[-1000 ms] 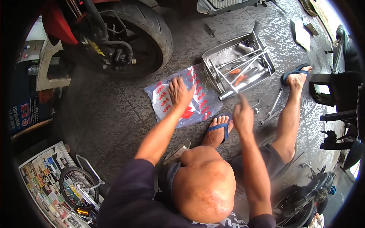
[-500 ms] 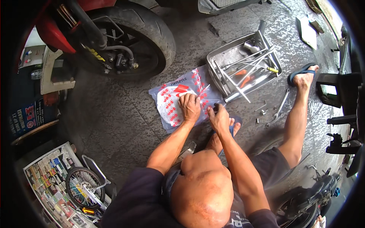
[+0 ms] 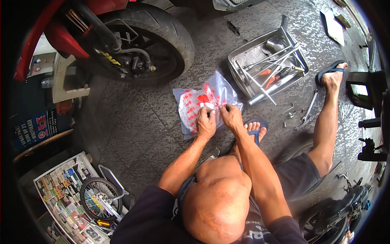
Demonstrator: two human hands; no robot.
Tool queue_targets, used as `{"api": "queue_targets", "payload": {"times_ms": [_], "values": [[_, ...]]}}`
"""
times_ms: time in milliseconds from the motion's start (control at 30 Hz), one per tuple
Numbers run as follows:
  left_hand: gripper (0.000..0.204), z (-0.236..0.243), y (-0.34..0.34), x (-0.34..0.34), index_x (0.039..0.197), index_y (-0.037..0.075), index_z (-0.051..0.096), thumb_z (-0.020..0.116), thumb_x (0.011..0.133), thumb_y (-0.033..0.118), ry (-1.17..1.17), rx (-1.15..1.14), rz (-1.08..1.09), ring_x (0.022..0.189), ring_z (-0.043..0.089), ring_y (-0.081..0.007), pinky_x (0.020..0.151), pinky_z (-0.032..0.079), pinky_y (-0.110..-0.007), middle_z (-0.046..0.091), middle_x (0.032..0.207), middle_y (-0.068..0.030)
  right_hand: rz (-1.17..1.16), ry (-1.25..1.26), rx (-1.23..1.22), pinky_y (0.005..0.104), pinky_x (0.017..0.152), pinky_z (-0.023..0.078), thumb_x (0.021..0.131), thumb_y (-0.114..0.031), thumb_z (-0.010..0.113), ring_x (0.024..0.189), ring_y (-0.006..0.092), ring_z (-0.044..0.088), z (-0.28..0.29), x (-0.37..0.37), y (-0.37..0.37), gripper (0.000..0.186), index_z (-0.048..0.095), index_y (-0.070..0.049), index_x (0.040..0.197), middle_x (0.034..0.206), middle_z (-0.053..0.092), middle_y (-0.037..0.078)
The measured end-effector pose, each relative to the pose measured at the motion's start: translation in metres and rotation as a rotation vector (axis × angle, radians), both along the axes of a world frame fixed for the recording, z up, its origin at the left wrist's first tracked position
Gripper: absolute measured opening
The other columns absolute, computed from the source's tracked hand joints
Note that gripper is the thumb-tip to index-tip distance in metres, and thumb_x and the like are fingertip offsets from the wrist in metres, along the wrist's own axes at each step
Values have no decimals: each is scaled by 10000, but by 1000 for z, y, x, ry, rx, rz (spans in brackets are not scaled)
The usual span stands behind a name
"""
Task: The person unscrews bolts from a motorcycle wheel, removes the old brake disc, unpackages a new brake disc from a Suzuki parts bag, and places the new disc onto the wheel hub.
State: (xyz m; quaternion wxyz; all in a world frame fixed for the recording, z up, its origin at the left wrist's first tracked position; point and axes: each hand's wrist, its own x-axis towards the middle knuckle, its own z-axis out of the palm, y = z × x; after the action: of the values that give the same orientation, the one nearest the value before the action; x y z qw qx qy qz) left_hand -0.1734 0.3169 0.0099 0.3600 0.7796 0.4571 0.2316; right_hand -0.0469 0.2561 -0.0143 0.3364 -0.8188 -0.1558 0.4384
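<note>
Bag [image 3: 189, 110] of clear, red-printed plastic was noted on the floor [image 3: 134, 122], between the motorcycle wheel [image 3: 185, 49] and the metal tool tray [image 3: 252, 53]. Risk judged: the thin film could be torn unevenly if it were pulled hard from two close grips, and any small contents could be scattered. Left hand [image 3: 206, 124] and right hand [image 3: 232, 118] were held close together, apart, backs upward, with forearms angled inward. Fingers of both were narrowed, film apparently pinched against the thumbs; exact contact was partly hidden.
</note>
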Motion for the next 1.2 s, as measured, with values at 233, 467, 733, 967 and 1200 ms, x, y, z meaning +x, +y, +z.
{"api": "queue_targets", "payload": {"times_ms": [233, 467, 733, 967, 1200], "values": [[166, 17, -1, -49, 952, -19, 619, 621, 972, 146, 53, -2, 412, 729, 609, -258, 719, 497, -412, 655, 823, -149, -104, -139, -212, 500, 886, 508, 861, -366, 572, 920, 467, 684, 21, -3, -45, 422, 737, 20, 907, 919, 710, 293], [149, 31, -11, -39, 957, -15, 618, 635, 961, 133, 13, -151, 419, 731, 616, -270, 705, 501, -395, 651, 815, -138, -438, -150, -115, 474, 778, 496, 874, -355, 582, 750, 416, 661, 2, -8, -59, 436, 715, 56, 815, 764, 690, 272], [128, 22, -7, -32, 942, -18, 616, 639, 919, 106, -56, -6, -73, 823, 625, -322, 773, 499, -410, 636, 865, -155, 334, -343, 246, 492, 830, 543, 898, -155, 586, 954, 397, 664, 33, -26, -22, 220, 702, 3, 999, 990, 696, 210], [549, -44, 77, -41, 1225, -78, 562, 636, 930, 379, 401, 94, 475, 1207, 529, -459, 1050, 403, -506, 570, 1254, -299, 296, -309, 104, 496, 991, 503, 858, -88, 580, 1182, 504, 572, -41, -46, 15, 314, 613, 114, 1096, 1271, 564, 369], [639, -47, 109, -19, 1195, -61, 619, 629, 917, 514, 441, -256, 481, 1129, 623, -448, 993, 463, -487, 663, 1163, -300, 596, -174, 70, 508, 844, 538, 834, -92, 586, 929, 444, 686, -66, -27, 6, 262, 633, 41, 1055, 915, 690, 279]]}}
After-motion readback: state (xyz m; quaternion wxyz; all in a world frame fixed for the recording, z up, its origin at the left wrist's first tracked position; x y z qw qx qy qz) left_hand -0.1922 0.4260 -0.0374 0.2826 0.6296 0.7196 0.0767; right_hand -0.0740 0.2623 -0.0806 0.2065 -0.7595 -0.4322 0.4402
